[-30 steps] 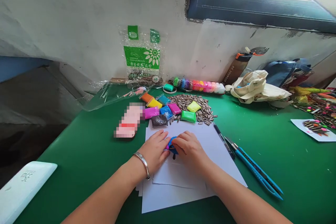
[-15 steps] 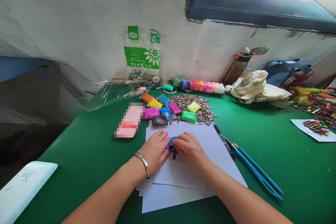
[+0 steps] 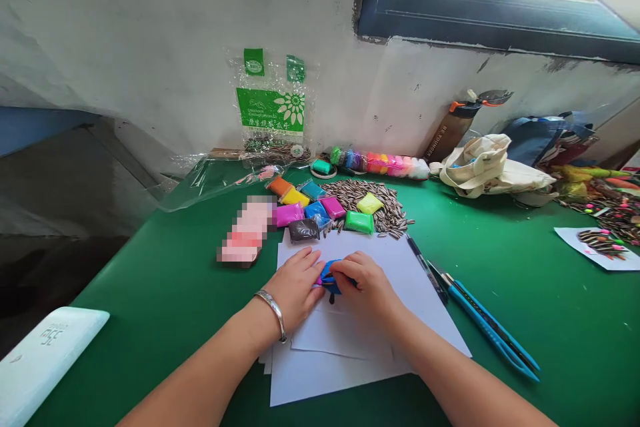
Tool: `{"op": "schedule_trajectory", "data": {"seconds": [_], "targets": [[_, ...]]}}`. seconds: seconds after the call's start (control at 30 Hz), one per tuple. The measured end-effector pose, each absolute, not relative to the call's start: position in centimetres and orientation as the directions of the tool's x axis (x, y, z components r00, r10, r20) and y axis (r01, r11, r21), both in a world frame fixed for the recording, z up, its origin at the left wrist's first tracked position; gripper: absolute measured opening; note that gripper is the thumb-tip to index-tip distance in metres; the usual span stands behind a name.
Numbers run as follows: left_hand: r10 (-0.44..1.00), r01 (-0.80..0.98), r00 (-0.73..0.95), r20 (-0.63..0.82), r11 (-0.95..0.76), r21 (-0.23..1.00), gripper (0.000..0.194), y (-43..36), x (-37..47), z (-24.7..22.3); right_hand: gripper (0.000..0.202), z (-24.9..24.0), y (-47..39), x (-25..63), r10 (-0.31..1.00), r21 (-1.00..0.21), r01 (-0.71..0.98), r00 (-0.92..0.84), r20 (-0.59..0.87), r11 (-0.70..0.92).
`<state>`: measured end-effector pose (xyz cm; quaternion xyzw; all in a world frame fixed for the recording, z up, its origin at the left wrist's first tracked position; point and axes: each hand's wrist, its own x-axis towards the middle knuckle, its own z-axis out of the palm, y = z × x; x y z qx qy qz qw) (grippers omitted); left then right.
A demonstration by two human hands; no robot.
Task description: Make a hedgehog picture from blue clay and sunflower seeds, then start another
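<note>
A small blue clay shape (image 3: 330, 275) with a dark bit at its lower edge lies on white paper (image 3: 345, 373); a touch of purple shows at its left. My left hand (image 3: 296, 285), with a silver bangle on the wrist, rests flat on the paper, fingers stretched out and their tips against the shape's left side. From the right, my right hand (image 3: 367, 285) reaches over the clay with thumb and fingers pinched together at its surface. Whatever sits between those fingertips is hidden. Part of the clay is covered by both hands.
Behind the paper lie several wrapped clay packets (image 3: 359, 222) and a heap of sunflower seeds (image 3: 395, 210). A black pen (image 3: 427, 269) and blue tweezers (image 3: 493, 323) are at the right. A white device (image 3: 55, 360) stands front left, a seed bag (image 3: 273, 110) against the wall.
My right hand's fingers have lifted and shifted slightly, so more of the blue clay shows. The left hand has stayed in place.
</note>
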<state>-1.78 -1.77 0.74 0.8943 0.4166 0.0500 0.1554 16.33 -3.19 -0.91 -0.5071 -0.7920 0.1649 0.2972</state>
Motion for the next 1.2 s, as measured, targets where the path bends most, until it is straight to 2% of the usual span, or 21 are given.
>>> {"op": "schedule_trajectory", "data": {"seconds": [0.3,0.5,0.77,1.0,1.2], "targets": [[0.765,0.704,0.644,-0.002,-0.592,0.394,0.038,-1.3,-2.2,0.8,0.02,1.4,-2.2,15.3,0.976,-0.696,0.685,-0.178,0.126,0.214],[0.771,0.703,0.636,0.019,-0.589,0.4,0.029,-1.3,-2.5,1.1,0.021,1.6,-1.7,14.4,0.974,-0.625,0.746,-0.181,0.139,0.228],[0.777,0.708,0.626,0.071,-0.604,0.367,0.023,-1.4,-2.7,0.9,0.021,0.4,-1.8,14.2,0.977,-0.591,0.778,-0.169,0.127,0.212],[0.753,0.702,0.657,0.018,-0.621,0.35,0.024,-1.5,-2.6,1.2,0.021,0.4,-1.8,13.9,0.975,-0.547,0.807,-0.194,0.112,0.223],[0.753,0.692,0.656,0.045,-0.625,0.361,0.025,-1.5,-2.6,1.5,0.022,0.6,-1.7,13.8,0.969,-0.532,0.811,-0.221,0.107,0.244]]}}
